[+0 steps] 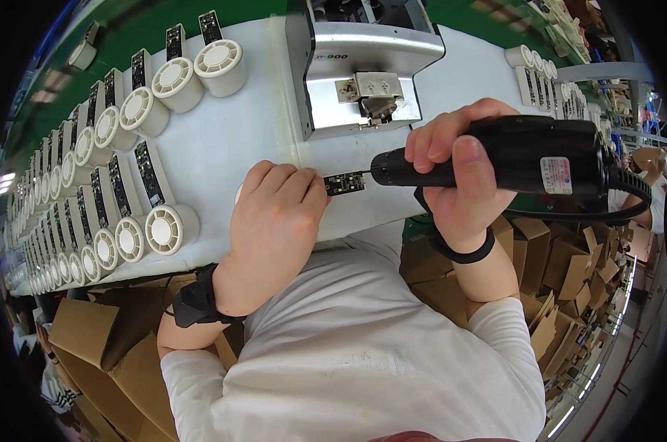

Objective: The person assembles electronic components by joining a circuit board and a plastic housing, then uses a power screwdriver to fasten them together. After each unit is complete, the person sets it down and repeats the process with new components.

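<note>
My right hand (462,173) is wrapped round a black electric screwdriver (547,147), held almost level with its nose pointing left. The thin bit meets or nearly meets the right end of a small black circuit board (346,183); contact is too fine to tell. My left hand (278,210) is closed over the rest of that piece, pressing it near the table's front edge. A sliver of white shows beside my left wrist, most of it hidden under the hand. Similar white round-headed units (170,230) with boards on their stems stand to the left.
Behind the work stands a silver metal machine (370,59), probably a screw feeder, with a small bracket at its front. Several rows of units line the white table (234,140); more stand at the far right (536,81). Open cardboard boxes (113,346) lie below. A cable (632,199) trails from the screwdriver.
</note>
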`<state>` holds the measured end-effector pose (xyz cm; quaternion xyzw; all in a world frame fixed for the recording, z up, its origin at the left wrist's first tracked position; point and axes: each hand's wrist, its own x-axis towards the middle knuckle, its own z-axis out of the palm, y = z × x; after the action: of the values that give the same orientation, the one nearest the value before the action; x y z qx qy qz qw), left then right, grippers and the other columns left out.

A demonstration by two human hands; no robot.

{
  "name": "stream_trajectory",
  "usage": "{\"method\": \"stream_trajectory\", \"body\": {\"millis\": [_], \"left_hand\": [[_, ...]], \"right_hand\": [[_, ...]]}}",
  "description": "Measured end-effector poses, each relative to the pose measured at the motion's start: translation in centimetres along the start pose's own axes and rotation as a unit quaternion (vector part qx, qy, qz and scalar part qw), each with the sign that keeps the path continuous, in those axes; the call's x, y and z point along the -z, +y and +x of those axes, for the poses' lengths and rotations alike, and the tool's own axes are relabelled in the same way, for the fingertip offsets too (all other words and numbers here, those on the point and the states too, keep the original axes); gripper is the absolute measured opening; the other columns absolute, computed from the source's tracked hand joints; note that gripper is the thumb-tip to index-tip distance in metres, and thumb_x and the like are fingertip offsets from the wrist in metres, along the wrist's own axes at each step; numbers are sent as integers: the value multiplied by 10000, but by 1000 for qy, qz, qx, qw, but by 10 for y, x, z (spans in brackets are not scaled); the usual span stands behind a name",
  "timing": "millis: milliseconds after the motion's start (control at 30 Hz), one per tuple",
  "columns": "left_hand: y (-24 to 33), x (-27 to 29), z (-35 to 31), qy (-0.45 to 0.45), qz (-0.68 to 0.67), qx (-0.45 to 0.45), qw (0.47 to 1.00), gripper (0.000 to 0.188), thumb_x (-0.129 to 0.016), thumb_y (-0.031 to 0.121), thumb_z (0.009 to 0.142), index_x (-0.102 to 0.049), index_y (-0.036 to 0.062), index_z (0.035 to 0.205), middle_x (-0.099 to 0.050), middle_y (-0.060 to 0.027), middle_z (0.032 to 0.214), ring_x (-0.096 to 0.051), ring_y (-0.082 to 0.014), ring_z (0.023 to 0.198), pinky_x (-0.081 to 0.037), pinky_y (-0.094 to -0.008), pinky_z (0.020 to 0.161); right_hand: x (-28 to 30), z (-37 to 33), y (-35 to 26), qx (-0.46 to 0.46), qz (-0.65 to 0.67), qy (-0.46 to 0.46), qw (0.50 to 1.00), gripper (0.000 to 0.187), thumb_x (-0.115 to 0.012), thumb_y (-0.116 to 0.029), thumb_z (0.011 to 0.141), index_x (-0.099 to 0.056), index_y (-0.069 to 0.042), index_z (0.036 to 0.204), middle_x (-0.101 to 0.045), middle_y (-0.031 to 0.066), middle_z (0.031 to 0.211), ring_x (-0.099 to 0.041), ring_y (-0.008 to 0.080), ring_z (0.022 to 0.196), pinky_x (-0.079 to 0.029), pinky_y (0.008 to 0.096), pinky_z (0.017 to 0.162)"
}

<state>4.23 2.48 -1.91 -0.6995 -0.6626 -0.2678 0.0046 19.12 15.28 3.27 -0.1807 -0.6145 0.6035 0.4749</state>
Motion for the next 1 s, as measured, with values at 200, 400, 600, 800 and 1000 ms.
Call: {"method": "stream_trajectory", "body": {"millis": [200, 400, 600, 800, 1000], "left_hand": [[-1, -2, -2, -2, 16, -9, 1000, 154, -660, 76, 738, -672, 4, 874, -657, -76, 910, -607, -216, 869, -451, -352, 834], [-3, -5, -3, 7, 15, -12, 1000, 159, -651, 66, 724, -670, -3, 866, -660, -84, 917, -606, -222, 870, -453, -354, 842], [-2, -5, -4, 2, 28, -24, 999, 191, -647, 59, 719, -666, -17, 893, -661, -111, 936, -608, -237, 885, -454, -366, 883], [-3, 4, -6, -58, 37, -27, 997, 306, -663, 80, 731, -641, -26, 1018, -649, -150, 1017, -603, -277, 972, -444, -398, 952], [-1, 25, -16, 11, -56, 31, 998, 532, -762, 116, 719, -568, -23, 1195, -570, -196, 1249, -554, -324, 1146, -442, -436, 987]], "right_hand": [[0, 0, 4, 8, -38, -47, 998, 256, -621, -155, 903, -451, -74, 1076, -526, 77, 736, -500, 173, 603, -477, 369, 619], [-5, 1, 6, -13, -32, -29, 999, 230, -614, -117, 900, -445, -64, 1047, -522, 78, 736, -498, 173, 597, -478, 365, 611], [-1, 13, 2, 18, -27, -67, 997, 236, -582, -92, 907, -455, -44, 1101, -514, 79, 728, -491, 177, 584, -477, 376, 603], [-7, 51, -22, 140, -51, -20, 989, 286, -542, -93, 921, -460, -25, 1187, -507, 78, 721, -488, 186, 582, -472, 387, 610], [-30, 58, -10, 97, -50, 6, 994, 237, -568, -84, 908, -478, -24, 1119, -516, 69, 708, -506, 185, 572, -461, 353, 588]]}}
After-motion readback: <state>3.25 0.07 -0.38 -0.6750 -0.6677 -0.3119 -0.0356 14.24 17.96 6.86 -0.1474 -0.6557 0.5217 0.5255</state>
